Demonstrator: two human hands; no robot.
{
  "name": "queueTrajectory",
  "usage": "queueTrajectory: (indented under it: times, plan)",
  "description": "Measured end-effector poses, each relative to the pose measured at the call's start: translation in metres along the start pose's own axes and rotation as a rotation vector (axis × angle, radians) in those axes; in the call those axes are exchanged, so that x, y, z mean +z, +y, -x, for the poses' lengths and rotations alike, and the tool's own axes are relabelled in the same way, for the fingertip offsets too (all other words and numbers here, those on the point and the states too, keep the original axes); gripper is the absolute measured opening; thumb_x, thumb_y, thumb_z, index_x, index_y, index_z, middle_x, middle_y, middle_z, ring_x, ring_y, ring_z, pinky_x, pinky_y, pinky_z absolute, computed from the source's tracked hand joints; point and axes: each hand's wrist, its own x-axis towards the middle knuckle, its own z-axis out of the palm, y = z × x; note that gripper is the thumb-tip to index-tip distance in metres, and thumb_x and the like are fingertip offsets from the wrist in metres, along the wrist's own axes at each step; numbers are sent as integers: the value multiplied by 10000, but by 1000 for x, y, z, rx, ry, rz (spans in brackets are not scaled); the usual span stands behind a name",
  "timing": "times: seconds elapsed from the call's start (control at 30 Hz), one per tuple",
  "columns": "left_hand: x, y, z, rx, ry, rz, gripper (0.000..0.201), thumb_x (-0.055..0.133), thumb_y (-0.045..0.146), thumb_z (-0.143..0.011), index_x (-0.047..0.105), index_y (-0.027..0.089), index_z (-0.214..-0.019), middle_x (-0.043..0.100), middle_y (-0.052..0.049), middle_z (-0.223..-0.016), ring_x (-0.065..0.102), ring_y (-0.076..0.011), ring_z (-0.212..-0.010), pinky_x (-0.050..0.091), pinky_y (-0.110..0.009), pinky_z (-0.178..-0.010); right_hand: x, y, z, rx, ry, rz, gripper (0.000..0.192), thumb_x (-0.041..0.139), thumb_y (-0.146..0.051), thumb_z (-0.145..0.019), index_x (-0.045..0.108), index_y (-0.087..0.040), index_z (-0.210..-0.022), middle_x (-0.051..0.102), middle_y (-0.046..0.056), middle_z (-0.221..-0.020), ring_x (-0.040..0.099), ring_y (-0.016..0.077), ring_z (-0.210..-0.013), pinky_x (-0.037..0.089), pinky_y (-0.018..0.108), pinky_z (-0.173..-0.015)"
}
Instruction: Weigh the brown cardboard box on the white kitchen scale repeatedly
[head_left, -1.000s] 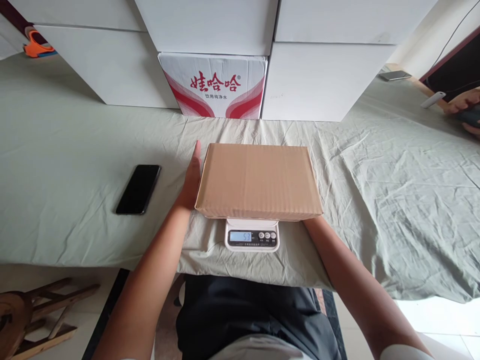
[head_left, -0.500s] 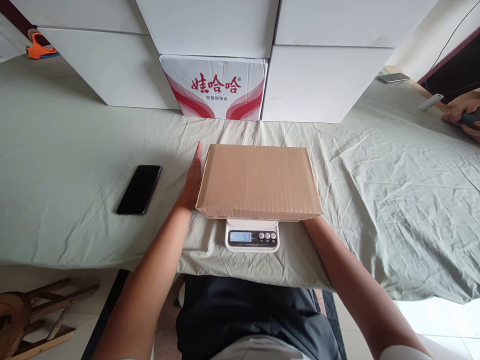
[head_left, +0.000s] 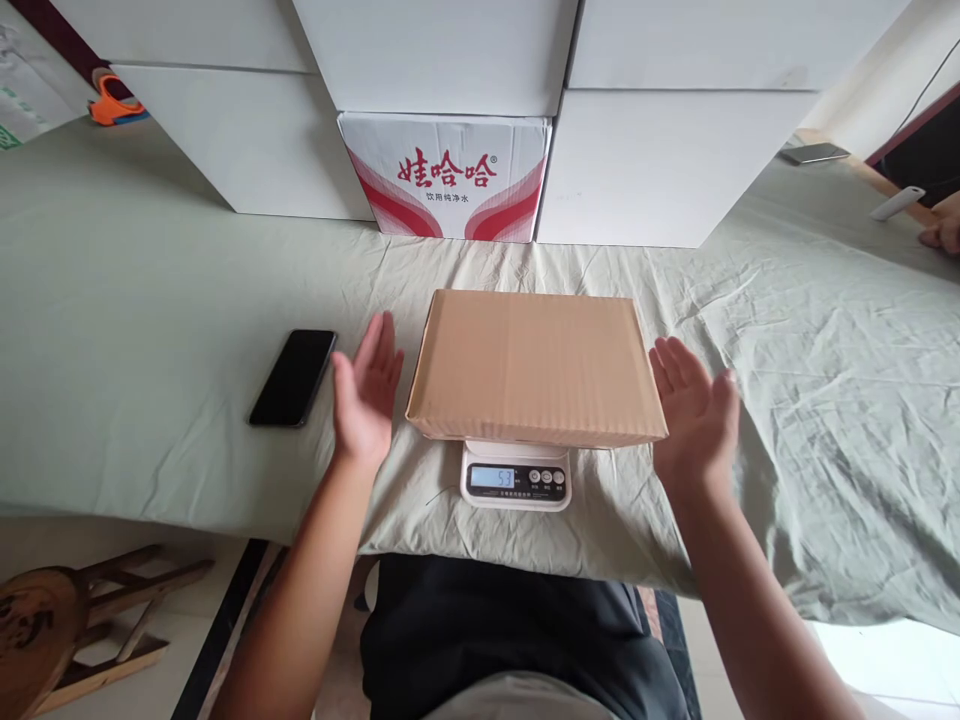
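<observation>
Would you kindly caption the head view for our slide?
Open left hand and right hand flank a brown rectangular cardboard box on a white plastic digital scale.

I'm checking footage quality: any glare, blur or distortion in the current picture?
Head view: floor at lower right washed out; white boxes splayed outward, likely wide-angle stretch; cloth shaded beside them at left; brown box crisp, scale display readable; left hand and right hand slightly soft.

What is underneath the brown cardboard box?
A white digital scale, its display and buttons showing in front. The cardboard box hides the rest from view.
</observation>
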Motion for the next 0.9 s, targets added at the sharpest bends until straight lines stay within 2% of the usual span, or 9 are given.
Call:
queueTrajectory:
  times: [0.1, 0.17, 0.27, 0.37, 0.5, 0.63, 0.77, 0.9]
  plan:
    - [0, 5, 49, -28, -4, -1, 656, 306, 751, -1059, 674, 416, -1486, 504, 59, -1742, 297, -258, -1719, 274, -477, -1427, -2, -13, 40, 90, -16, -19, 649, 284, -717, -1047, 696, -394, -1430, 579, -21, -1690, 388, 292, -1688, 187, 637, -1438]
    - [6, 0, 70, -29, -26, -25, 674, 298, 744, -1062, 626, 400, -1540, 485, 44, -1756, 319, -266, -1711, 285, -470, -1424, 6, -15, 61, 143, -55, -64, 666, 282, -713, -1051, 665, -374, -1479, 579, -11, -1692, 393, 308, -1686, 225, 646, -1428]
    - [17, -11, 81, -70, -39, -69, 761, 319, 799, -1029, 598, 342, -1569, 538, -28, -1721, 337, -292, -1703, 304, -490, -1414, 22, -11, 77, 158, -108, -120, 689, 308, -715, -1046, 633, -341, -1525, 642, 24, -1633, 456, 322, -1650, 318, 626, -1402]
    - [30, -13, 75, -111, -47, -100, 805, 373, 834, -996, 603, 310, -1563, 614, -70, -1653, 353, -304, -1696, 313, -497, -1410, 35, -9, 75, 156, -108, -123, 676, 331, -713, -1038, 640, -349, -1516, 719, 24, -1541, 506, 306, -1615, 373, 587, -1385]
    - [47, 0, 48, -14, -88, -90, 780, 406, 821, -998, 605, 308, -1552, 638, -66, -1628, 322, -293, -1709, 302, -469, -1414, 48, -22, 49, 93, -88, -132, 633, 318, -661, -1055, 618, -368, -1530, 723, 4, -1524, 474, 279, -1635, 370, 543, -1393]
    - [61, 3, -12, 99, -155, -67, 841, 415, 866, -966, 604, 276, -1534, 640, -80, -1619, 252, -306, -1731, 287, -468, -1413, 63, -25, -4, -38, -129, -94, 701, 269, -708, -1044, 581, -354, -1563, 692, 1, -1555, 378, 262, -1690, 319, 495, -1418]
    - [61, -26, -76, 72, -200, -82, 908, 393, 923, -924, 636, 249, -1482, 644, -106, -1613, 261, -320, -1726, 269, -478, -1413, 72, 5, -57, -77, -304, -89, 856, 312, -882, -955, 622, -326, -1528, 666, -2, -1594, 319, 274, -1718, 246, 484, -1444]
    - [55, -60, -103, -14, -154, -100, 935, 410, 960, -879, 663, 258, -1442, 624, -104, -1639, 275, -307, -1723, 281, -468, -1407, 69, 47, -84, 9, -329, -122, 822, 399, -882, -938, 612, -351, -1529, 587, -71, -1680, 321, 225, -1717, 124, 454, -1470]
